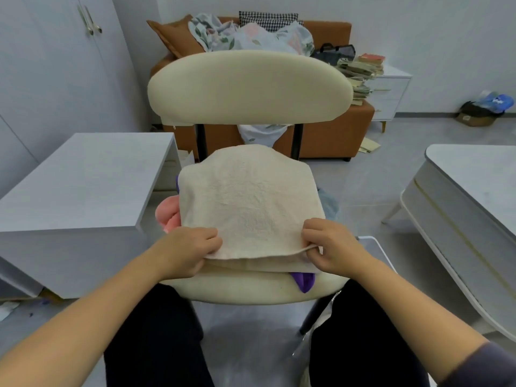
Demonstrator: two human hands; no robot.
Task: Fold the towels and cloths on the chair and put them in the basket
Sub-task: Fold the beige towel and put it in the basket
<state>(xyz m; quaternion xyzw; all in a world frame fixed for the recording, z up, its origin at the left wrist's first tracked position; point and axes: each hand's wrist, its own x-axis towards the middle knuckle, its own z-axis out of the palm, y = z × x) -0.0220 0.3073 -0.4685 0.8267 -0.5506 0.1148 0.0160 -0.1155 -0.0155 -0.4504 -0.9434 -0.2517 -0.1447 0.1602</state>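
Observation:
A cream towel [248,199] lies folded over on the seat of the cream chair [248,85], covering most of it. My left hand [190,250] grips the towel's near left corner and my right hand [332,247] pinches its near right corner, both holding the top layer's edge. Under the towel a pink cloth [167,216] sticks out at the left, a purple cloth [305,282] pokes out at the near right, and a grey-blue cloth [331,205] shows at the right. A white rim [377,244] beside the chair's right may be the basket; most of it is hidden.
A white cabinet [83,185] stands close on the left and a white table [469,208] on the right. Behind the chair is an orange sofa [335,129] piled with fabrics and cushions, plus a stack of books [360,71]. My dark-trousered legs flank the chair's front.

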